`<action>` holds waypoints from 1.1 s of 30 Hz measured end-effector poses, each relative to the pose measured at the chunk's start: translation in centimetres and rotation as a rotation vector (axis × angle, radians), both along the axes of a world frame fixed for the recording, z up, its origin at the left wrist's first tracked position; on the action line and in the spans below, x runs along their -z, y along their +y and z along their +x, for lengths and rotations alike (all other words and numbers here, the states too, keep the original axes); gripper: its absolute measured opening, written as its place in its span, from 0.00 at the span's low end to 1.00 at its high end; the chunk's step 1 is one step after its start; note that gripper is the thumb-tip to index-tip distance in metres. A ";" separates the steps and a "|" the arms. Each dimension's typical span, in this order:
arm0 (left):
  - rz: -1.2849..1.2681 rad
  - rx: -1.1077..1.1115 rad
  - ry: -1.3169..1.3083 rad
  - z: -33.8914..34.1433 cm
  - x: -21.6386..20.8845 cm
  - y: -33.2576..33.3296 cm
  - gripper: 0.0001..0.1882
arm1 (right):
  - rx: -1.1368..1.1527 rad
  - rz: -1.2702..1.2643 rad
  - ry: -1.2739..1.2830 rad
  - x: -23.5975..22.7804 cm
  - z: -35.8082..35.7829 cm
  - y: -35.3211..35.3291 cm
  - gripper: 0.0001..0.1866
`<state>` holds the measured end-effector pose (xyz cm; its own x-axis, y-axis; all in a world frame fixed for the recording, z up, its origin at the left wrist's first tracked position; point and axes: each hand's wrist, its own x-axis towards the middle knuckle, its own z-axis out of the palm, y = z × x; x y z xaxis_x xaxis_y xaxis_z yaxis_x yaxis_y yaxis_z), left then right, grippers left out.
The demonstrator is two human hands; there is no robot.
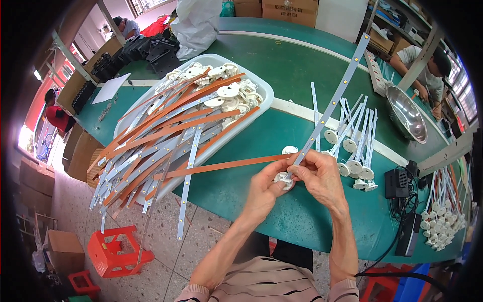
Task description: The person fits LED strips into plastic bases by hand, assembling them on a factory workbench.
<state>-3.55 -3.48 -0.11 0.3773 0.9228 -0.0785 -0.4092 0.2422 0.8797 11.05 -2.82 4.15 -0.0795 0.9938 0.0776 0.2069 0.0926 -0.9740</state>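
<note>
My left hand (265,190) is closed on a small white round cap (284,179), its face turned up toward me. Close against it, my right hand (322,180) pinches the lower end of a long LED strip (334,99), which slants up and to the right with its yellow chips showing. The fingertips of both hands nearly meet, so where strip and cap join is hidden. Just beyond my fingers lies another white disc (290,150). A copper-brown strip (226,165) reaches from the pile at the left to my fingers; whether they touch it I cannot tell.
A white tub (265,95) heaped with caps and strips overhangs the green table (226,194). Strips with caps attached (354,151) lie right of my hands, near a black adapter (397,183). A steel bowl (408,115) and a co-worker (427,68) are beyond. A red stool (118,251) stands below.
</note>
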 end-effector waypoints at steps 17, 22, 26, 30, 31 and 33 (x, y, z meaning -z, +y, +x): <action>-0.028 -0.038 0.058 0.0 -0.1 0.1 0.22 | 0.026 0.219 -0.120 0.6 -0.4 0.0 0.04; -0.027 -0.041 0.040 0.0 0.2 0.1 0.22 | 0.046 0.306 -0.159 1.4 -0.7 -0.2 0.03; -0.051 -0.043 0.038 0.2 0.0 0.1 0.21 | 0.032 0.281 -0.193 1.5 -0.6 -0.3 0.04; -0.012 -0.052 0.064 -0.1 0.3 0.1 0.23 | 0.018 0.219 -0.215 1.0 -0.7 -0.1 0.04; 0.004 -0.055 0.069 -0.1 0.3 0.1 0.23 | 0.015 0.234 -0.220 1.0 -0.8 -0.1 0.04; -0.016 -0.052 0.064 0.0 0.1 0.2 0.23 | 0.012 0.244 -0.226 1.1 -1.0 0.0 0.04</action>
